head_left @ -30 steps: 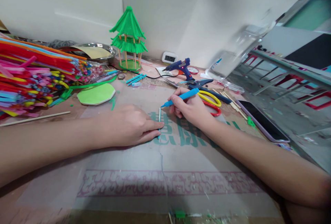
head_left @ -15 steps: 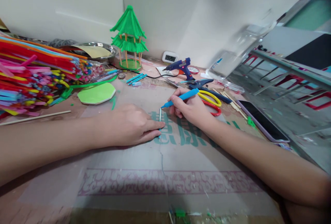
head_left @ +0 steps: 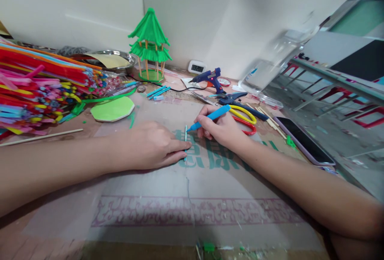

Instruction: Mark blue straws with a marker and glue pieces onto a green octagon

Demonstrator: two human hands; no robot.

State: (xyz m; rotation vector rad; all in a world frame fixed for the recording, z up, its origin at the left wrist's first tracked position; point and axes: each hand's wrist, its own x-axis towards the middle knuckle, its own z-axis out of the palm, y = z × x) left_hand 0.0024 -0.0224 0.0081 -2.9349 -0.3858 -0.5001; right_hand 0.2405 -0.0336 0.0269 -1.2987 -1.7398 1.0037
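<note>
My left hand (head_left: 156,146) lies on the cardboard sheet (head_left: 192,196), its fingertips pinching and pressing down a thin light-blue stick (head_left: 185,136). My right hand (head_left: 222,128) is closed round a blue craft knife (head_left: 210,117), held like a pen. The knife's tip touches the upper part of the stick. Both forearms rest on the cardboard.
A pile of coloured pipe cleaners (head_left: 39,86) fills the left. Behind stand a green paper pagoda (head_left: 150,44), a green disc (head_left: 112,109), cut blue pieces (head_left: 158,91), a blue glue gun (head_left: 210,78), yellow and red scissors (head_left: 244,117), a phone (head_left: 303,140) and a wooden skewer (head_left: 42,137).
The knife's tip has moved a little down and left, from above the stick onto its upper part. My left hand has kept its hold.
</note>
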